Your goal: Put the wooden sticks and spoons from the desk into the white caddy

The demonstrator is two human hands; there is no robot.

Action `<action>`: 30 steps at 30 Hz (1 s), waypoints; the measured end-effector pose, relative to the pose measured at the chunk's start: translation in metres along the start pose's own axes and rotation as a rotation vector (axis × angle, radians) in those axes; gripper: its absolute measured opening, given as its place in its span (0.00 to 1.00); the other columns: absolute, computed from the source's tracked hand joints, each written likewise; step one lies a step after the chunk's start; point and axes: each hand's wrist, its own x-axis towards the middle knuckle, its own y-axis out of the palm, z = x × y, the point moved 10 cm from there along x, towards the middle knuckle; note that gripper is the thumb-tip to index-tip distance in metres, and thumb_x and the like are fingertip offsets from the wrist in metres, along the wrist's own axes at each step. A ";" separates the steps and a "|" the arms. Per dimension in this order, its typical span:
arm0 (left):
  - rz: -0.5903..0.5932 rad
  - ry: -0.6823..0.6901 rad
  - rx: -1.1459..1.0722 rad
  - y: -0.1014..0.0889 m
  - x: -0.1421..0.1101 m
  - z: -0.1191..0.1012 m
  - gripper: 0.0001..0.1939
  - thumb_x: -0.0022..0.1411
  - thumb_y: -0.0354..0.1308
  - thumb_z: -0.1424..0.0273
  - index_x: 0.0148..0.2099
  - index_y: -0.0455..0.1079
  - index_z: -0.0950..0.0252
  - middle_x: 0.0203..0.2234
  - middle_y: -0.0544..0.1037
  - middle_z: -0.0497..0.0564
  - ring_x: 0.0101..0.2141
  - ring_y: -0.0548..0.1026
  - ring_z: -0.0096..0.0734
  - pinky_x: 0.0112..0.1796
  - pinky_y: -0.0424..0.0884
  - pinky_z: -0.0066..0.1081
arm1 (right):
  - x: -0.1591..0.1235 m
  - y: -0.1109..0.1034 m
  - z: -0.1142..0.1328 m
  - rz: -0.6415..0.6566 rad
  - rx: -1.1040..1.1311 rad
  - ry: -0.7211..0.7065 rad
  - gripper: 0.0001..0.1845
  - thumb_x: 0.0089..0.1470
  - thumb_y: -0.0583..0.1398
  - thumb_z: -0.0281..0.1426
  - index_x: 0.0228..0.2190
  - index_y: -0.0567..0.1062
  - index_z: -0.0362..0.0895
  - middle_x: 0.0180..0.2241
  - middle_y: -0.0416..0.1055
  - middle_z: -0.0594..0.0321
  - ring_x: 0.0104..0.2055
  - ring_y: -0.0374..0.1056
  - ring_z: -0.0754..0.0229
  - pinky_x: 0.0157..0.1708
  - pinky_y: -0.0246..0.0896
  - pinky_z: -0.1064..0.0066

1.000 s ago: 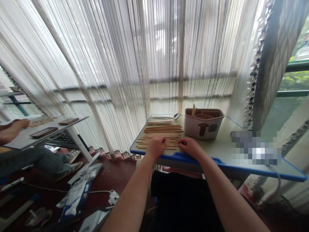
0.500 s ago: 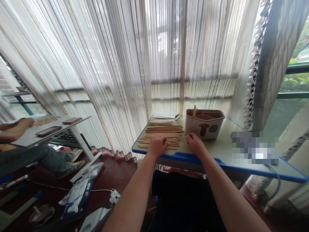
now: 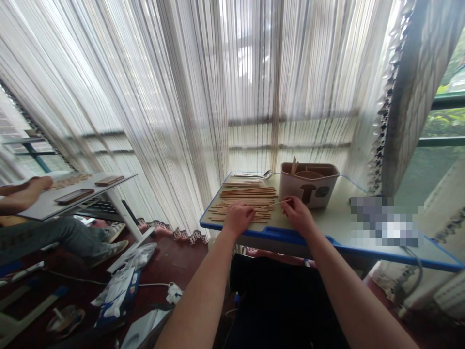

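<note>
No text, label, brand, number or sign can be read.

Daylight, bright and backlit, glowing through sheer curtain [image 3: 181,97] at 12 o'clock — glare washing out pale folds. Open window [image 3: 445,116] between 2 and 3 o'clock, hazy. Tabletop [image 3: 337,225] softly lit, shadows faint. Floor [image 3: 174,257] at 7 o'clock dim; dark clothing [image 3: 283,305] near-black. Wide-angle stretch toward edges, fine detail soft — pixelated patch [image 3: 388,220] between 3 and 4 o'clock.

1 thin stick [image 3: 271,205] now spans the left hand [image 3: 240,217] and right hand [image 3: 296,212], which sit farther apart than 1.0 s earlier.
</note>
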 end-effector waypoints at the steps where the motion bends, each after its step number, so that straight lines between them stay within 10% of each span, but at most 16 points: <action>1: 0.001 0.005 -0.008 0.000 0.000 0.000 0.10 0.58 0.53 0.63 0.34 0.74 0.57 0.29 0.75 0.48 0.37 0.69 0.33 0.42 0.61 0.34 | 0.000 0.002 0.000 0.015 0.006 -0.002 0.17 0.49 0.54 0.44 0.36 0.64 0.45 0.26 0.67 0.64 0.26 0.64 0.62 0.29 0.59 0.69; 15: -0.013 0.016 -0.068 0.002 0.001 0.003 0.09 0.59 0.52 0.65 0.36 0.74 0.58 0.32 0.76 0.48 0.38 0.70 0.31 0.43 0.62 0.32 | -0.006 -0.015 -0.021 -0.169 0.521 0.300 0.17 0.38 0.61 0.41 0.29 0.64 0.46 0.21 0.64 0.68 0.21 0.62 0.65 0.21 0.56 0.73; 30: -0.022 -0.006 -0.168 -0.003 0.001 0.003 0.06 0.58 0.54 0.68 0.35 0.73 0.59 0.32 0.76 0.47 0.38 0.70 0.30 0.43 0.64 0.31 | -0.007 0.005 -0.011 0.055 0.353 0.257 0.22 0.37 0.63 0.45 0.32 0.70 0.43 0.25 0.68 0.63 0.25 0.63 0.64 0.24 0.58 0.73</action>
